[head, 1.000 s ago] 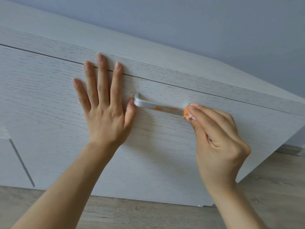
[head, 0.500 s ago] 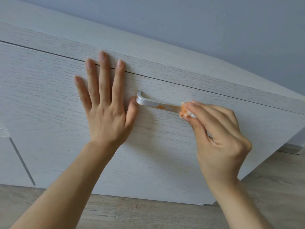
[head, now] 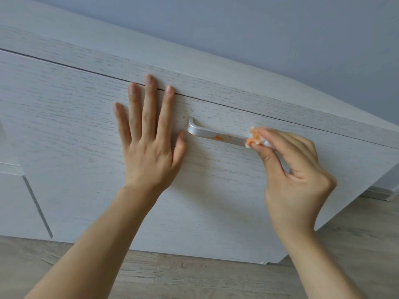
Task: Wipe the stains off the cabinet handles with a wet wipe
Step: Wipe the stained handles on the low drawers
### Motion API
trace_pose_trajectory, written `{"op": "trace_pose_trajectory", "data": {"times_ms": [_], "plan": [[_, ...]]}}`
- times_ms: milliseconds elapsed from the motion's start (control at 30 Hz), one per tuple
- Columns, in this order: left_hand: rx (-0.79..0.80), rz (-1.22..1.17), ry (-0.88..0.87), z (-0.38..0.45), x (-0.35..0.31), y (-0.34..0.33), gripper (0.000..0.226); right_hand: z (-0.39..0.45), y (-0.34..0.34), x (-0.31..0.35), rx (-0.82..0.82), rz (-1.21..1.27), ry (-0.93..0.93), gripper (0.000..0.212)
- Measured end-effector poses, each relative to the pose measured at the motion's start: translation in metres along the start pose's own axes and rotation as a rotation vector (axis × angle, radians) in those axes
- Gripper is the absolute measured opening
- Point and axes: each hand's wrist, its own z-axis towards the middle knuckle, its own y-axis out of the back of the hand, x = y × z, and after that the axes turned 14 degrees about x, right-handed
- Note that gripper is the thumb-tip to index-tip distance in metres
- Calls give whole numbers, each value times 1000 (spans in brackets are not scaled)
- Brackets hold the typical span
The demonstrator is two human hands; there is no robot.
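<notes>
On the white wood-grain cabinet door (head: 90,134), my left hand (head: 149,152) lies flat, fingers straight, just left of the silver handle (head: 207,133). My right hand (head: 291,169) pinches an orange-stained wet wipe (head: 253,138) against the handle's right part; an orange stain (head: 218,137) sits mid-bar.
</notes>
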Motion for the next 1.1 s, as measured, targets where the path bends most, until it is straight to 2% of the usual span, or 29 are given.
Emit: {"op": "trace_pose_trajectory", "data": {"times_ms": [233, 467, 600, 800, 933, 1100], "plan": [[2, 8, -15, -11, -2, -7, 58, 7, -12, 6, 69, -15, 88, 12], [2, 9, -7, -10, -3, -9, 59, 10, -20, 14, 62, -86, 112, 11], [4, 4, -13, -10, -1, -7, 60, 3, -8, 6, -3, -75, 63, 12], [12, 18, -6, -10, -2, -7, 62, -4, -8, -1, 26, -277, 164, 15], [16, 29, 1, -10, -2, -9, 64, 3, -19, 7, 43, -213, 212, 12], [21, 38, 7, -10, -2, -10, 65, 7, -23, 13, 53, -180, 173, 12]]}}
